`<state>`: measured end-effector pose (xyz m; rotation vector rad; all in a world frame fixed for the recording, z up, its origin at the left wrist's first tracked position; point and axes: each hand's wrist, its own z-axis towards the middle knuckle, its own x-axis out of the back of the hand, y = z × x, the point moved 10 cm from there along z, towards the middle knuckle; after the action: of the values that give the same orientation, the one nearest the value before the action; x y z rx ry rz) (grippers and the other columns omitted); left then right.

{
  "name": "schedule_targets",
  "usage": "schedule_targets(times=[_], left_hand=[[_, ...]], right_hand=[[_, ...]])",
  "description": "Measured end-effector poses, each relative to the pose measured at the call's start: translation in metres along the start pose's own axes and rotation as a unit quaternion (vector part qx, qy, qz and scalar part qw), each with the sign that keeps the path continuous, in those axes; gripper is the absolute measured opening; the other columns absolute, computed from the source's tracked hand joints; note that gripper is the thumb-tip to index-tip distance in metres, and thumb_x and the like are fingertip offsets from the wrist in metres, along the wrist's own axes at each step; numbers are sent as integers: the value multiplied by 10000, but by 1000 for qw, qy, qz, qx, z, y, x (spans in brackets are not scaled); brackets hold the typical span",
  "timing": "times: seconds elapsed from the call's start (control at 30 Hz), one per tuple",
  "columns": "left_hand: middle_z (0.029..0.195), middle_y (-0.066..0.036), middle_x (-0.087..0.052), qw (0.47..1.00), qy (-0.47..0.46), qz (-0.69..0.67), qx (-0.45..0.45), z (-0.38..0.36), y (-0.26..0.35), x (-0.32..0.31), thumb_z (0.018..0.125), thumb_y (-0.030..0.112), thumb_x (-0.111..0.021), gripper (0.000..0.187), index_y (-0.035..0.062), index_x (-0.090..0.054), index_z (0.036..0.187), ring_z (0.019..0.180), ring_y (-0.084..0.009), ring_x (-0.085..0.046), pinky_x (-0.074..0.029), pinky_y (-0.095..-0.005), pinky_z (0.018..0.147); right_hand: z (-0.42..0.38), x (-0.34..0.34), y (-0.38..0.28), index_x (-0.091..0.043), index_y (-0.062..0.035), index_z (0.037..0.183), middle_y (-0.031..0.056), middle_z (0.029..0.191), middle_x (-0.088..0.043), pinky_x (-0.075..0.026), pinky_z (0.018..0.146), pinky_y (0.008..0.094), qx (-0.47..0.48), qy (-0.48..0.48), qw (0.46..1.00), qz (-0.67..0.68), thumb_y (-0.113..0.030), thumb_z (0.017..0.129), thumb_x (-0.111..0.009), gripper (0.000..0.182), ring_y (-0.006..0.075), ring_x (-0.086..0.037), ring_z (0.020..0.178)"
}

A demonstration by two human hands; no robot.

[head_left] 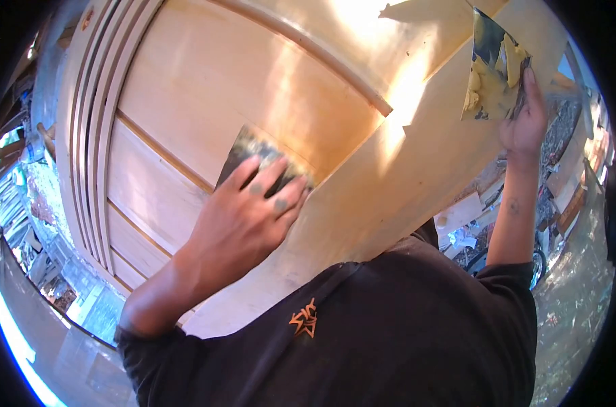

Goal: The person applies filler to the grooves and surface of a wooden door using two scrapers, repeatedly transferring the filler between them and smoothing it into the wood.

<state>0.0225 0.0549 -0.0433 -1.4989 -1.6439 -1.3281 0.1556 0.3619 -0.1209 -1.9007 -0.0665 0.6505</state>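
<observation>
My left hand (254,207) is closed on a flat, dark, square-edged putty spreader (235,160), its upper part blurred. The spreader lies over the pale wooden panel (233,74), at the panel's lower right corner. Grey smudges mark the fingers. Out to the right, my right hand (527,122) grips a thin, dark sheet (488,34) by its right edge, thumb up along the side. Thick yellowish putty (483,81) covers much of that sheet, which is held above the wide plain board (396,183).
Long grooved mouldings (94,129) run down the panel's left side, and thin raised strips (162,159) divide it. Bright sunlight patches fall across the wood. Beyond it, the ground holds scattered wood scraps (460,211) on the right and litter on the left.
</observation>
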Motion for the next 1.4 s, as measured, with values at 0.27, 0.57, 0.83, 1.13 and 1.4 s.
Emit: schedule_targets(times=[0.27,0.57,0.83,1.13,1.4], left_hand=[[1159,-50,-620,998,60,-4,0,18,-21,40,822,103,-511,316,67,-643,1106,1156,-232,-537,-391,-410,1017],[1152,-28,-597,1000,-8,-22,19,-19,2,-10,800,112,-529,313,64,-645,1086,1155,-231,-510,-385,-405,1003],[1190,-46,-583,998,66,-8,22,-10,-19,26,781,122,-553,353,71,-624,1123,1176,-231,-499,-362,-419,1022],[1223,-32,-576,998,-21,-49,30,-39,-3,-18,781,106,-535,353,70,-625,1120,1180,-235,-506,-377,-416,1013],[1116,-68,-626,986,156,-41,30,6,-43,50,755,56,-556,346,60,-638,1091,1094,-257,-565,-445,-410,955]], right_hand=[[4,0,1,-450,29,1279,112,1264,-532,-379,1027,375,-4,-54,999,2,-187,974,-419,375,223,-510,1171],[-3,1,-6,-367,30,1357,140,1348,-467,-346,1070,407,19,31,998,-47,-199,990,-391,434,250,-455,1245],[-4,-2,-8,-365,36,1356,147,1354,-460,-317,1089,412,29,57,996,-68,-200,993,-374,433,260,-441,1259],[-2,6,-3,-410,52,1319,144,1329,-479,-342,1066,396,16,49,998,-47,-211,977,-419,431,246,-470,1224],[-2,2,-7,-335,41,1374,163,1371,-435,-324,1076,441,27,45,996,-75,-195,994,-363,449,291,-425,1266]])
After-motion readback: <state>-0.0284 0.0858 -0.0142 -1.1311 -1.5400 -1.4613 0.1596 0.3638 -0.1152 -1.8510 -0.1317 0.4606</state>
